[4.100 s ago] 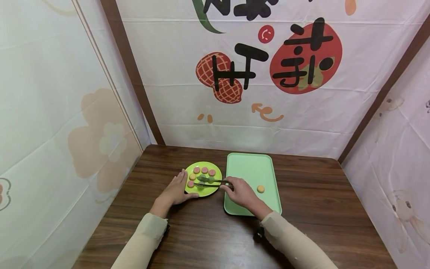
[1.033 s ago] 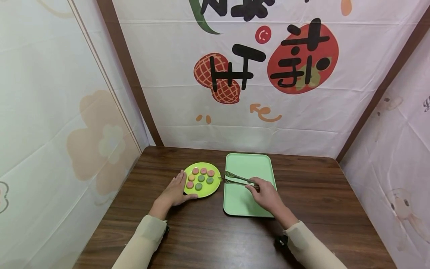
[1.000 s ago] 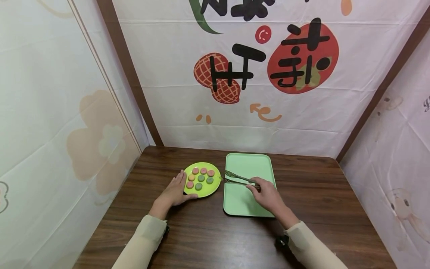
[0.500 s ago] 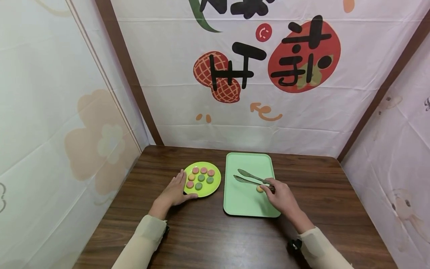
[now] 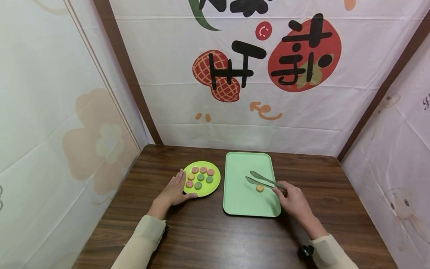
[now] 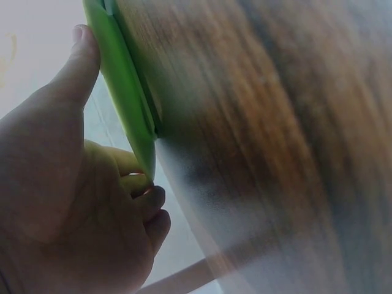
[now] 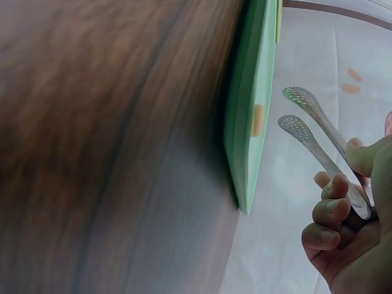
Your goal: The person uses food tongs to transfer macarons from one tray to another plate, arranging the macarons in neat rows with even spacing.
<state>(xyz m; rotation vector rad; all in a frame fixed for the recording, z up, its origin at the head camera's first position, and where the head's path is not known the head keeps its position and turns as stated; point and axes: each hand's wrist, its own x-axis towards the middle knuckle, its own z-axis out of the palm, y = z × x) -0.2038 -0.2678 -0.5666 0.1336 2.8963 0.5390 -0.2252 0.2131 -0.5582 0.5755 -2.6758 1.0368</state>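
In the head view my left hand (image 5: 172, 191) lies with fingers extended along the left edge of a lime-green plate (image 5: 212, 188), thumb at its near rim. Several pink, green and yellow macarons sit on that plate. My right hand (image 5: 295, 200) grips metal tongs (image 5: 263, 179) by their hinged end, arms spread and nothing between the perforated tips. The tongs hang over a mint-green tray (image 5: 235, 203). A single yellow macaron (image 5: 260, 188) rests on the tray, just below the tongs. The right wrist view shows thumb and fingers around the tongs (image 7: 318, 138), raised beside the tray (image 7: 245, 153).
Plate and tray stand side by side on a dark wooden table (image 5: 208, 239), with a narrow strip of wood between them. White printed curtains (image 5: 174, 112) enclose the table at the back and both sides.
The tongs were over the plate's macarons, then moved right across the tray, empty, to its right side. The yellow macaron on the tray is uncovered again. The left hand has stayed at the plate.
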